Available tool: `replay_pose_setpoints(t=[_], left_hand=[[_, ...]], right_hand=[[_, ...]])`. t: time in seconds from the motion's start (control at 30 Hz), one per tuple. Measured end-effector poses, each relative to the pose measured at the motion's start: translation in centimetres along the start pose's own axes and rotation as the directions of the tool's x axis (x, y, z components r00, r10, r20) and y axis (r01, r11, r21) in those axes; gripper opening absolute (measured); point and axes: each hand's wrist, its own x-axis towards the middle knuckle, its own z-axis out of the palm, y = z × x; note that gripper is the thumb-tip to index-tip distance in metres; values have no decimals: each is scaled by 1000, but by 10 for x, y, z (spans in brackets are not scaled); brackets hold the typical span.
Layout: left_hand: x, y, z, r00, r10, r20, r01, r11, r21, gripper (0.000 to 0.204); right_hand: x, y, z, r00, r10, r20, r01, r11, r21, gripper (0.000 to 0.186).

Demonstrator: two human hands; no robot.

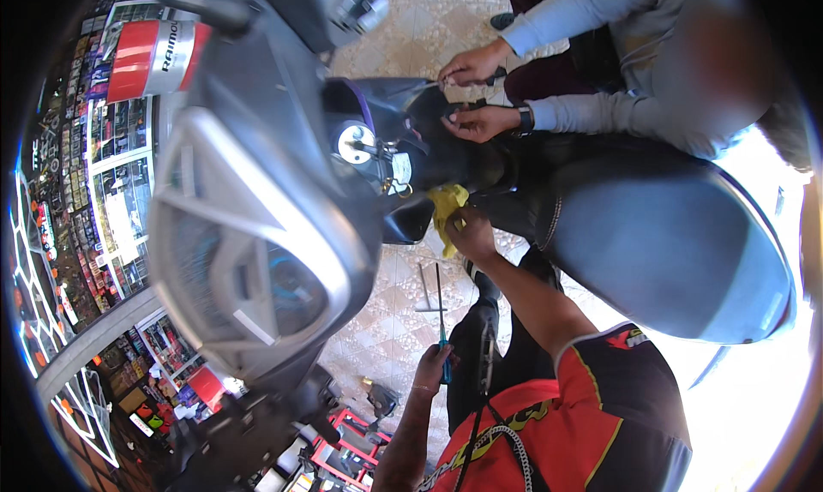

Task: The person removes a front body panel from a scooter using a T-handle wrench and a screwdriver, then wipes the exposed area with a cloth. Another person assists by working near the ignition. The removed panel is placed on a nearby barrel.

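My left hand (pixel 432 368) is closed round the handle of a long thin screwdriver (pixel 444 329) with a blue grip, its shaft pointing up and away from me. With bent fingers, my right hand (pixel 471 233) grips a yellow cloth (pixel 447 207) against the dark middle part of a scooter (pixel 531 171). Just left of the cloth, an ignition-like round silver part (pixel 356 143) and some wires show in the opened body. Across the scooter, a co-worker's hands (pixel 477 93) work at the same middle part; one holds a thin tool.
The scooter's front panel with its display (pixel 249 243) fills the left, and its long seat (pixel 677 243) lies to the right. A T-shaped tool (pixel 426 298) rests on the tiled floor (pixel 369 308). Shelves of goods (pixel 120 201) and a red rack (pixel 347 449) stand at left.
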Motion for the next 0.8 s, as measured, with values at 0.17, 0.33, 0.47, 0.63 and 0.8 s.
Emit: replay_pose_setpoints(t=[0.17,0.33,0.47,0.63,0.8], left_hand=[[-27,22,9,995,98,-33,-92,986,140,30],[-50,39,23,980,200,-18,-199,978,66,30],[-67,41,31,976,212,-47,-213,977,-21,30],[-71,35,27,964,239,-114,-243,970,-17,30],[-70,22,22,976,149,-160,-158,987,-43,40]], right_hand=[[17,-118,-118,995,23,-92,22,887,461,12],[129,-214,-169,999,-4,50,-41,492,870,37],[204,-262,-141,921,-194,337,-282,264,922,43],[234,-264,-86,836,-383,394,454,885,-104,47],[256,-264,-72,720,-394,571,599,769,-224,44]])
